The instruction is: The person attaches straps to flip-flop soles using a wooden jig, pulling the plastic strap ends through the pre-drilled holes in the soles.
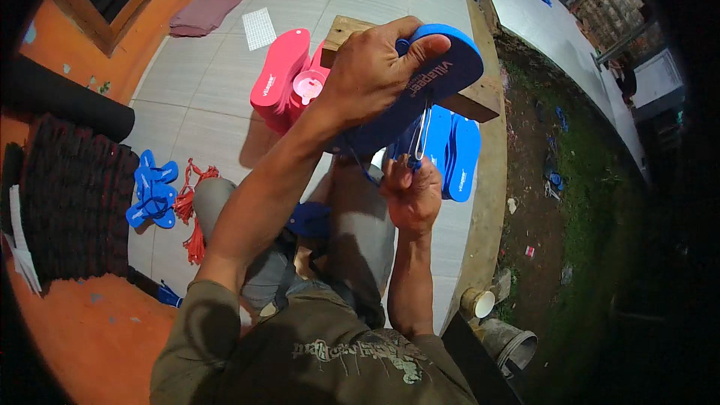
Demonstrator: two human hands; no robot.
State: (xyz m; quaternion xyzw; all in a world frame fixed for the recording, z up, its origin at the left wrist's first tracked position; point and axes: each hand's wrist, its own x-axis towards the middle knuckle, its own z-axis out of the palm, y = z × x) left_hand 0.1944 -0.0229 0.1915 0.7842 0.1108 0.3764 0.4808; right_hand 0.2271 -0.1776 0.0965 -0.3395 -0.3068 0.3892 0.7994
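My left hand (375,67) grips the upper end of a blue flip-flop sole (454,67), its thumb laid over the top face. The sole is tilted up against a wooden beam (480,97). Below it, my right hand (414,193) is closed on a thin looped metal wire tool (422,135), which runs up to the sole. Blue strap shows around the tool near my fingers; where the tool meets the sole is partly hidden. Just right of my right hand lies a stack of blue soles (463,154). Beyond my left forearm stands a stack of pink soles (281,71).
A small pink-and-white container (307,86) sits by the pink soles. Finished blue flip-flops (154,191) and red straps (195,195) lie on the tiles at left, near a dark stacked pile (75,202). At right, the tiled floor's edge drops to soil and grass (555,180).
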